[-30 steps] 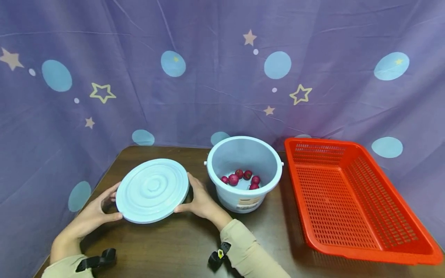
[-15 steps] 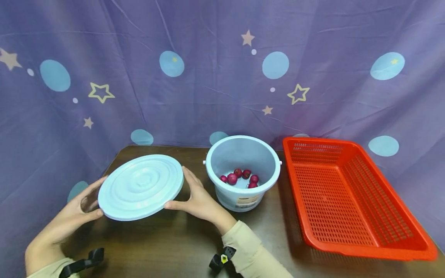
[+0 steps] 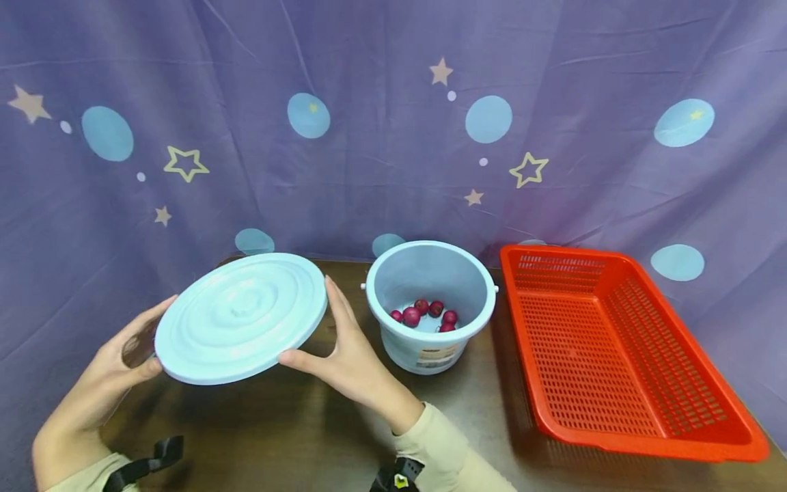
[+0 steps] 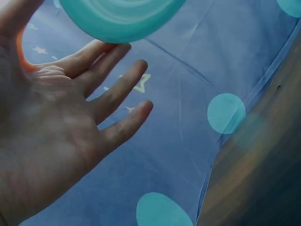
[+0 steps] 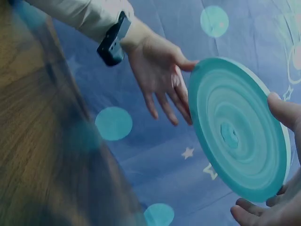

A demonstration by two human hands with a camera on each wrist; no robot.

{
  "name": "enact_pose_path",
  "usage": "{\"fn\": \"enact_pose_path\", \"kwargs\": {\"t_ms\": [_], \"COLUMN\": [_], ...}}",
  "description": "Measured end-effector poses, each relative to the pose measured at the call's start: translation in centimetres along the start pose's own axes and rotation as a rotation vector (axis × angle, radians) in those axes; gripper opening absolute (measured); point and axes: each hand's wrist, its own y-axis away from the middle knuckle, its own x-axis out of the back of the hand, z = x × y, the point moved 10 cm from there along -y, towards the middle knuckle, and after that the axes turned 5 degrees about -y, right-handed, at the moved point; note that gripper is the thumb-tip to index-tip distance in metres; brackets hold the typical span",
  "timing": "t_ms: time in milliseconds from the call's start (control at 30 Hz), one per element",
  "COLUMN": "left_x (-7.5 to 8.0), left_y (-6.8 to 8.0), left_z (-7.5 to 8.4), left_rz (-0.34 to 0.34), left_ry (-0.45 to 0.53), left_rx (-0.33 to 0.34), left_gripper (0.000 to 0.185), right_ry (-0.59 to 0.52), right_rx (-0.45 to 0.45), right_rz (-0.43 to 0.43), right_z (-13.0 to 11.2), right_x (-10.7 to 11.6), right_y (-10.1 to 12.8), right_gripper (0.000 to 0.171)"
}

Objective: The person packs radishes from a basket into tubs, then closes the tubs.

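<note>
A round pale-blue bucket lid [image 3: 242, 318] with raised rings is held up over the table's left part, tilted. My left hand [image 3: 101, 386] grips its left edge between thumb and index finger; in the left wrist view its other fingers [image 4: 123, 125] spread out, clear of the lid. My right hand [image 3: 353, 362] holds the opposite edge, thumb on the near side and fingers toward the far side. The right wrist view shows the underside of the lid [image 5: 230, 165] between both hands. Right of the lid stands a pale-blue bucket [image 3: 424, 352], uncovered, with several small dark-red round fruits [image 3: 411, 316] at its bottom.
To the right of the bucket sits a large red-orange perforated plastic basket [image 3: 525, 369]. The brown wooden table [image 3: 289, 437] backs onto a purple curtain [image 3: 369, 137] printed with stars and dots. Black straps with small devices [image 3: 399, 475] circle both wrists.
Both hands have raised the lid and carried it leftward, away from the bucket, and its tilt has changed. Bucket, fruits and basket have stayed in place.
</note>
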Motion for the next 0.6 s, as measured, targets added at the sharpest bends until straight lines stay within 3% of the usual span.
{"fn": "enact_pose_path", "kwargs": {"t_ms": [167, 400, 600], "left_x": [-0.6, -1.5, -3.0], "left_y": [-0.5, -0.9, -1.9], "left_z": [1.5, 3.2, 4.0], "left_rz": [-0.02, -0.061, -0.091], "left_ry": [0.061, 0.242, 0.207], "left_rx": [-0.069, -0.214, -0.213], "left_gripper": [0.073, 0.075, 0.076], "right_ry": [0.04, 0.172, 0.178], "right_rx": [0.062, 0.209, 0.286], "right_rz": [0.047, 0.1, 0.14], "right_z": [-1.7, -4.1, -5.7], "right_x": [0.8, 2.0, 3.7], "right_y": [0.8, 2.4, 3.9], "right_gripper": [0.112, 0.109, 0.101]}}
